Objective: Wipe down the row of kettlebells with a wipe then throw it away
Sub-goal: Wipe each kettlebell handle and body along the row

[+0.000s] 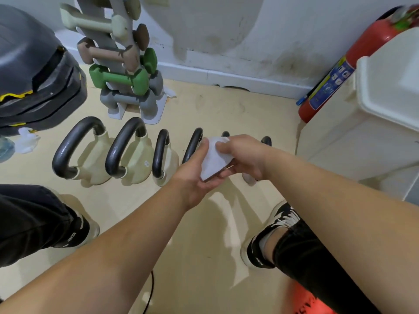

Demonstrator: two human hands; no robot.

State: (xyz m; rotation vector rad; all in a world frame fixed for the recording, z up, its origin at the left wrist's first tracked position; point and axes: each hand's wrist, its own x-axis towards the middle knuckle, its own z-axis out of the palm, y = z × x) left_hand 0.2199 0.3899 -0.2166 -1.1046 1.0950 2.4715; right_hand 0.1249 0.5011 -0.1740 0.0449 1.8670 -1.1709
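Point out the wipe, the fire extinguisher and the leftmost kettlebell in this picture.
wipe [214, 158], head view, centre of the white sheet.
fire extinguisher [337, 74], head view, blue label on the red cylinder.
leftmost kettlebell [91, 158], head view, cream body inside the black handle's loop.

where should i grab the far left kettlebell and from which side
Grip the far left kettlebell at the top of its black handle, from above. It stands upright, the loop is open, and the rounded cream body gives no hold. Both the left hand and right hand hold the wipe, so free one first.
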